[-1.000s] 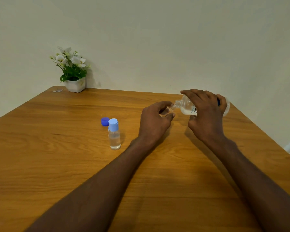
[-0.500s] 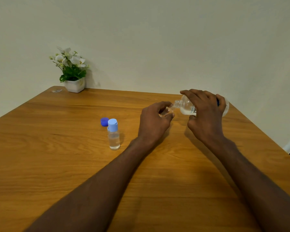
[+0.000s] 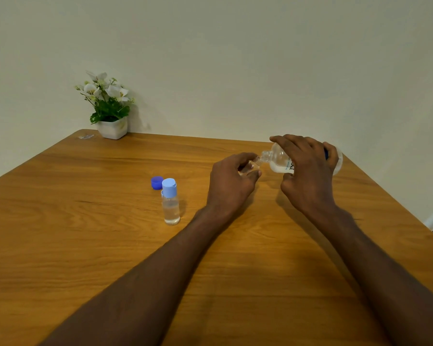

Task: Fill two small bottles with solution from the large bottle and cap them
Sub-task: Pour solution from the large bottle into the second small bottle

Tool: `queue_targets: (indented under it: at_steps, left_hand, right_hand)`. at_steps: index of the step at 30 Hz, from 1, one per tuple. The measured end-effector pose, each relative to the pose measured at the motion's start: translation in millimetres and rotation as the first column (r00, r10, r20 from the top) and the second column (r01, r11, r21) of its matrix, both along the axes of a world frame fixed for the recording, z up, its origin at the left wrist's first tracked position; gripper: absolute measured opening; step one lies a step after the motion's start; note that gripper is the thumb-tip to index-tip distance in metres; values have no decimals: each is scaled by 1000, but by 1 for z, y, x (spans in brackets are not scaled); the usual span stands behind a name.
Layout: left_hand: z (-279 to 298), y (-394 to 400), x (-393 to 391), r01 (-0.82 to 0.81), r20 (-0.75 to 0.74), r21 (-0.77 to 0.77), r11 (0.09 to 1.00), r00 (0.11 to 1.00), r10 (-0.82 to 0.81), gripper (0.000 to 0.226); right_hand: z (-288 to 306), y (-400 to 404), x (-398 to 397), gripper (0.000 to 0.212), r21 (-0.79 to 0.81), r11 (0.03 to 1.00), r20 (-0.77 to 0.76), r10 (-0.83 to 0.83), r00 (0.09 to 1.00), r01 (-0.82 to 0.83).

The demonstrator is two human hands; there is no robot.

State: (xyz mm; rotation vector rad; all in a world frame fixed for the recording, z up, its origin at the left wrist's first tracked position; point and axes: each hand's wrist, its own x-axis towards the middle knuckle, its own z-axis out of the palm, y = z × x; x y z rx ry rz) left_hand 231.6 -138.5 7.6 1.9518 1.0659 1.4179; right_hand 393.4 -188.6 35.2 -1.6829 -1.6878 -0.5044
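While the right hand (image 3: 308,171) clamps the tipped, likely slippery large bottle (image 3: 280,161) mid-body near the table's (image 3: 85,245) far edge, the left hand (image 3: 231,182) pinches the light small bottle (image 3: 251,168).

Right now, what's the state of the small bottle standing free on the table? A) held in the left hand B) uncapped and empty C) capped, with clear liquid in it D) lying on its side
C: the small bottle stands upright on the table with its light blue cap on and clear liquid inside, apart from both hands.
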Motion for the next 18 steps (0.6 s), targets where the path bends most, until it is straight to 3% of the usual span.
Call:
queue_targets:
  at_steps: [18]
  left_hand:
    - [0, -1, 1, -9, -10, -4, 1000, 1000, 9, 43]
  right_hand:
    - [1, -2, -1, 92, -7, 1000, -2, 2, 1000, -2]
